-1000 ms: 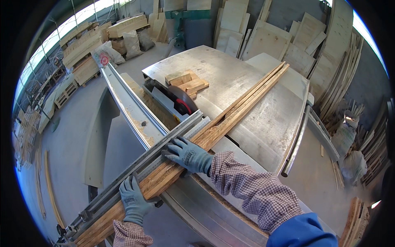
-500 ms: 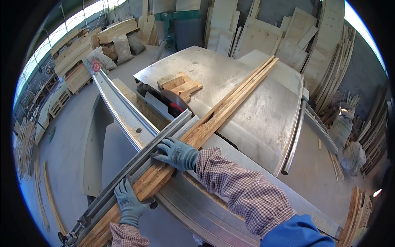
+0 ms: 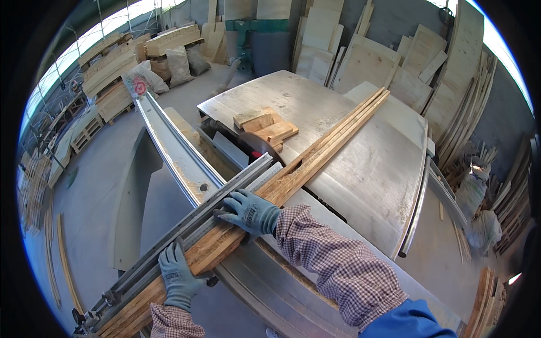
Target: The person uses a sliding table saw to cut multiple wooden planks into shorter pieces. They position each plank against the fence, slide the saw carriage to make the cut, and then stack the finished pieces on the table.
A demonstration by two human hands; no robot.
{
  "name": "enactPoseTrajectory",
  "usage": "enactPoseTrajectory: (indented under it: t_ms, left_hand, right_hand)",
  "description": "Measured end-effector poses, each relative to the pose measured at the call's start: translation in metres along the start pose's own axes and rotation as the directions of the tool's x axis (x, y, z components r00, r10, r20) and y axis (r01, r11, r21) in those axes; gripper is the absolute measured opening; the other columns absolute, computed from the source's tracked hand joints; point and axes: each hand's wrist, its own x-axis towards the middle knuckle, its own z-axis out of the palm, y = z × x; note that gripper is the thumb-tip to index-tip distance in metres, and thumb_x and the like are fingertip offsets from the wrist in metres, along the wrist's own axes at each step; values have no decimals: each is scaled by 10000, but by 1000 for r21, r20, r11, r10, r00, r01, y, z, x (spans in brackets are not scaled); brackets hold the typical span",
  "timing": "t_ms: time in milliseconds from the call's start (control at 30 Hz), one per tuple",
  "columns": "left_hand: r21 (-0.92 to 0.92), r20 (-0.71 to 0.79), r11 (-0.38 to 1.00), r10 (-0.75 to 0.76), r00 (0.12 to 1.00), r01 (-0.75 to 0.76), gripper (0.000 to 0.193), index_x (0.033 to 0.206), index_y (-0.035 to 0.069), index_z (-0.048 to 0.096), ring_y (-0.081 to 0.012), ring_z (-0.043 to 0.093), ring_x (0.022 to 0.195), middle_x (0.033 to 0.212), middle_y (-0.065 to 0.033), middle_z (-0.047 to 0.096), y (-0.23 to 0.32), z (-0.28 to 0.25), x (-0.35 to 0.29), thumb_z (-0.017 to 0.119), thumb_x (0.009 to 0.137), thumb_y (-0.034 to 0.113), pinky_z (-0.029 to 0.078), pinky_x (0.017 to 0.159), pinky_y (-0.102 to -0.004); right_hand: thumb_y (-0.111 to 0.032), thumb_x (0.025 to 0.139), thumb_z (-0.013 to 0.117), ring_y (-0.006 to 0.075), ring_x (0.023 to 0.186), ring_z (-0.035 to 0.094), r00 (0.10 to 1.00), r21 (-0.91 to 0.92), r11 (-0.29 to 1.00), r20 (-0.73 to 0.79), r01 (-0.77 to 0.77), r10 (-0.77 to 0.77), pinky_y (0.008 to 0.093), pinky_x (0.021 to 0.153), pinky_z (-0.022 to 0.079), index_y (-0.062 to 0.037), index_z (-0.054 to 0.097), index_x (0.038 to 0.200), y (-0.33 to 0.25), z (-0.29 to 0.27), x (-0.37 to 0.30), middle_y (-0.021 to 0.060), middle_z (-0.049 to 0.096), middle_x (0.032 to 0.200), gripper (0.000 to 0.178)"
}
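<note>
A bundle of long wooden strips (image 3: 211,248) lies slanting along a grooved metal fence (image 3: 248,173) on a panel saw. My left hand (image 3: 177,279), in a grey-blue glove, grips the near part of the bundle, fingers over the fence side and thumb by the other edge. Farther along, my gloved right hand (image 3: 248,213) clasps the same strips, its fingertips reaching the fence. Just past the fence's far end stands the round saw blade (image 3: 255,145), partly hidden by it. Short cut wood blocks (image 3: 276,128) rest on the metal table (image 3: 360,169) behind the blade.
A long sliding rail (image 3: 179,147) runs off to the far left. Stacked timber (image 3: 110,70) and filled sacks (image 3: 179,66) stand beyond it. Boards (image 3: 366,65) lean on the back wall. Bags of offcuts (image 3: 483,222) sit at the right, and loose strips (image 3: 67,265) lie on the left floor.
The fence, strips and both hands have slid slightly forward along the saw, so the fence covers more of the blade. The view has also shifted a little. Both hands keep their hold.
</note>
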Motion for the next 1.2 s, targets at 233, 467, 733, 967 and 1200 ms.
enactPoseTrajectory:
  t_ms: [233, 467, 733, 967, 1200]
  left_hand:
    - [23, 27, 1000, 7, 1000, -8, 1246, 1422, -29, 235, -365, 314, 1298, 1353, -207, 371, -27, -5, 28, 900, 483, 446, 206, 1138, -473]
    - [-3, 68, 1000, 8, 998, -8, 1247, 1419, -33, 234, -371, 305, 1301, 1343, -211, 368, -31, -15, 44, 902, 475, 435, 199, 1141, -474]
    - [13, -4, 999, 48, 999, -48, 1171, 1367, -48, 309, -354, 335, 1256, 1320, -205, 385, -40, -13, 58, 886, 478, 448, 213, 1120, -482]
    - [-18, 1, 999, 48, 999, -48, 1143, 1370, -28, 319, -353, 327, 1270, 1330, -191, 380, -48, -15, 71, 881, 490, 437, 203, 1125, -489]
    - [-11, -25, 998, 56, 998, -56, 1184, 1387, -36, 304, -324, 332, 1281, 1328, -186, 393, -52, -16, 82, 883, 491, 477, 205, 1125, -451]
  right_hand:
    - [-531, 507, 855, 360, 1274, 398, 1000, -2, 1000, -7, 7, -7, 498, 1108, 304, -174, 356, 1435, 10, 2, 36, 169, 429, 1339, 1112]
    - [-526, 500, 856, 361, 1271, 400, 1000, -2, 1000, -6, 2, -2, 493, 1110, 303, -169, 361, 1434, 19, 4, 49, 170, 430, 1336, 1116]
    - [-568, 556, 818, 364, 1307, 357, 997, -41, 999, 73, -7, 10, 499, 1130, 246, -151, 303, 1465, 25, 2, 64, 191, 385, 1384, 1124]
    - [-592, 558, 811, 370, 1336, 319, 996, -72, 997, 88, -13, 20, 498, 1149, 206, -142, 245, 1490, 30, 5, 79, 195, 347, 1422, 1179]
    - [-567, 562, 821, 356, 1365, 282, 988, -85, 994, 131, -74, 85, 479, 1163, 194, -164, 222, 1498, 31, 4, 90, 170, 312, 1451, 1182]
